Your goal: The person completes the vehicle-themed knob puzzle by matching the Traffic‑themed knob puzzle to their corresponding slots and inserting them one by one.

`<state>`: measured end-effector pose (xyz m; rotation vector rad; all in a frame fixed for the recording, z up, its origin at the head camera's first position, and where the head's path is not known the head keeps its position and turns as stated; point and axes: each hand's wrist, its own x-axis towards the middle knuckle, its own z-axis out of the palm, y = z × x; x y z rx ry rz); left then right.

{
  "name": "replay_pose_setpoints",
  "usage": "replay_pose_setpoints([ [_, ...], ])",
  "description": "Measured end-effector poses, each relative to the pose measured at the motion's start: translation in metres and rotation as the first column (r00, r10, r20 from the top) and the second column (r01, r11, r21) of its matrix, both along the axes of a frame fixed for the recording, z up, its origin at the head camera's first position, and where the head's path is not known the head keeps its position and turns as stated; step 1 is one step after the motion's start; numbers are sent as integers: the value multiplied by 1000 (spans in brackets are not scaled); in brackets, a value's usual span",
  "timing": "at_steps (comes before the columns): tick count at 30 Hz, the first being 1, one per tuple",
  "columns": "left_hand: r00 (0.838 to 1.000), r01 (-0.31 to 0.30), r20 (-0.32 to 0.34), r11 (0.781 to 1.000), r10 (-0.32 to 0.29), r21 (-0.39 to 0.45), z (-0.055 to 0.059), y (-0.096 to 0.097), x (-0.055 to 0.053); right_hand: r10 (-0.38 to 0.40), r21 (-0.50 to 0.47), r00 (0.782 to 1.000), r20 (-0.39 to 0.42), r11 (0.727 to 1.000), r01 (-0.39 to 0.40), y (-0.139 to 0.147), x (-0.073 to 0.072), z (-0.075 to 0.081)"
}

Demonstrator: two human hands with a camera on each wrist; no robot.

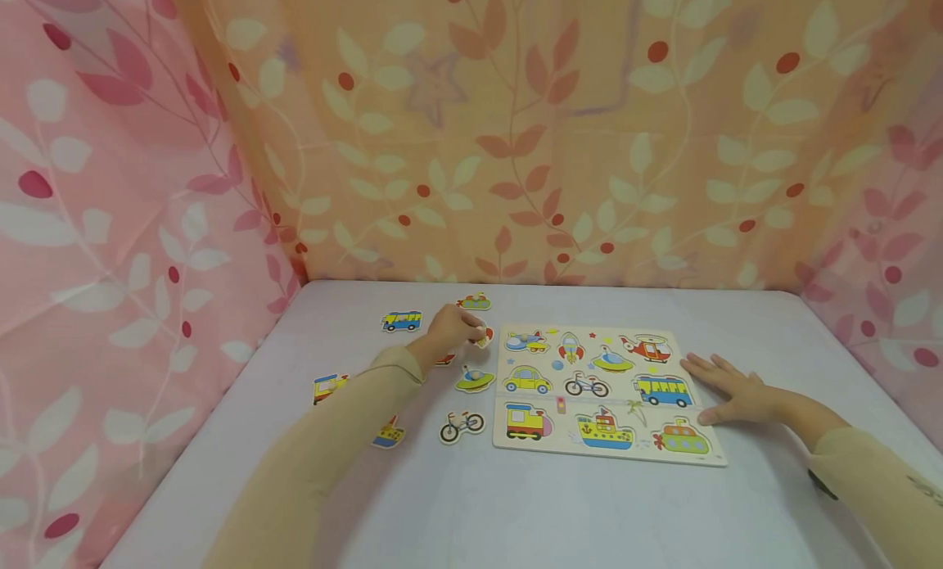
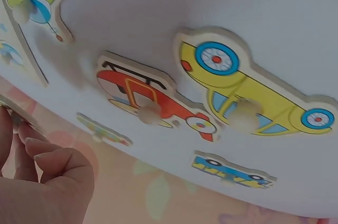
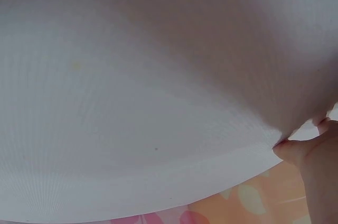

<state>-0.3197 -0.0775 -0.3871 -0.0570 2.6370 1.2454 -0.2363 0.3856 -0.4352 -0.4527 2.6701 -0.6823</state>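
My left hand (image 1: 455, 330) pinches a small piece with red parts, the rocket piece (image 1: 484, 335) by its look, left of the puzzle board (image 1: 471, 450). In the left wrist view my left fingertips (image 2: 29, 145) hold its knob, and the piece is seen edge-on. Beneath and around this hand lie a red helicopter piece (image 2: 140, 94), a yellow car piece (image 2: 269, 105) and a green submarine piece (image 1: 474, 302). My right hand (image 1: 737, 397) lies with fingers spread at the board's right edge. The board shows printed vehicles, with a plane piece (image 1: 525, 342) at its upper left.
More knobbed pieces lie left of the board: a blue bus (image 1: 401, 322), a flying saucer (image 1: 474, 379), a bicycle (image 1: 462, 427), a ship (image 1: 390, 434) and a train (image 1: 324, 389). My left sleeve (image 1: 317, 446) covers part of this area. Patterned curtains (image 1: 545, 143) surround the white table (image 1: 560, 512).
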Motion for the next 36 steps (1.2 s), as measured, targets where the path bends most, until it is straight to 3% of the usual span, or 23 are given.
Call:
replay_pose_setpoints([
  [11,999,-10,54,998,7,56,-1,19,5,-11,-1,1000,13,1000,11,-2,1,2],
  [20,999,48,6,998,-48,51,-7,30,9,-10,3,1000,16,1000,9,-3,0,3],
  [27,998,45,32,995,-48,93,-9,43,6,-6,-6,1000,8,1000,6,-1,1,3],
  [36,995,81,44,993,-85,83,-11,61,2,-13,-5,1000,5,1000,13,0,1,1],
])
